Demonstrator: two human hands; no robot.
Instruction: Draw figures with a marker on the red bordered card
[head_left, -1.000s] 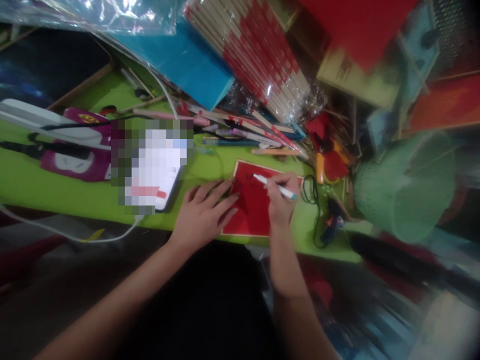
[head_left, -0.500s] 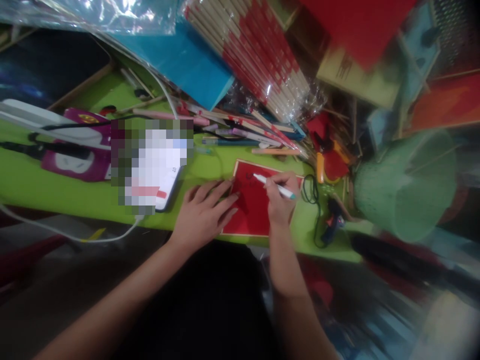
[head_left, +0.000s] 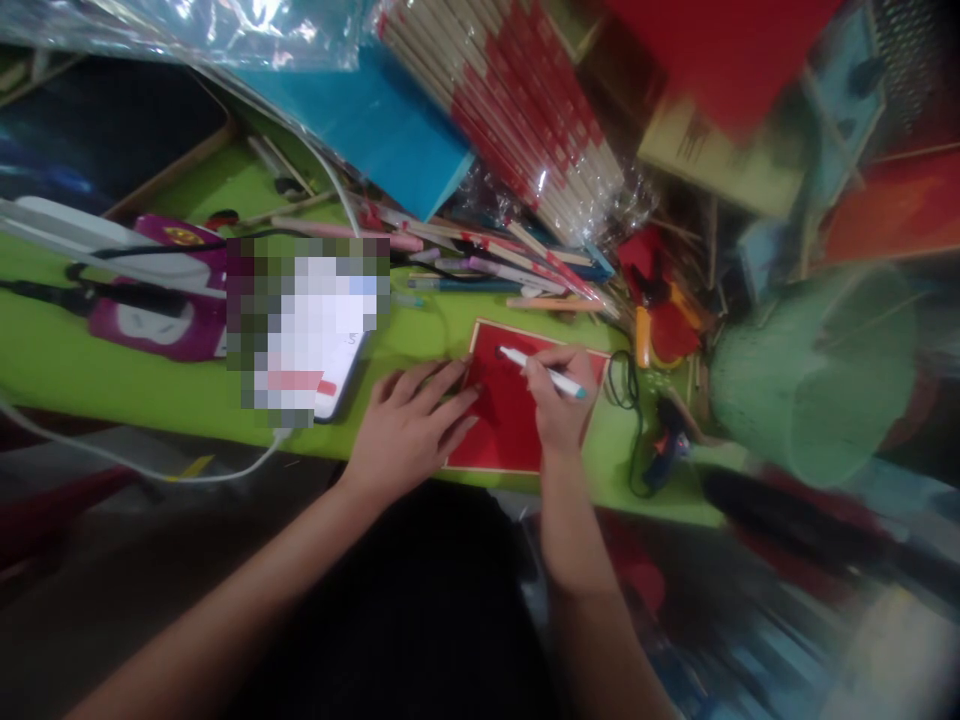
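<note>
A red board with a thin pale edge (head_left: 510, 430) lies on the green tabletop in front of me. My right hand (head_left: 562, 400) grips a white marker (head_left: 564, 382) with a teal end. Its tip is at the upper left of the board, beside small dark marks (head_left: 499, 352) too blurred to read. My left hand (head_left: 409, 425) lies flat with fingers spread, the fingertips over the board's left edge. A phone (head_left: 330, 345) with a lit, partly blurred-out screen lies left of that hand.
Pens and sticks (head_left: 487, 270) are strewn behind the board, below plastic-wrapped red-and-tan sticks (head_left: 525, 120). A glue gun (head_left: 664, 450) with a looped black cord sits to the right, near a green basket (head_left: 817, 380). A purple power strip (head_left: 161, 330) and cables lie left.
The marker tip has shifted slightly left across the board, along with my right hand. My left hand stays in place on the board's edge.
</note>
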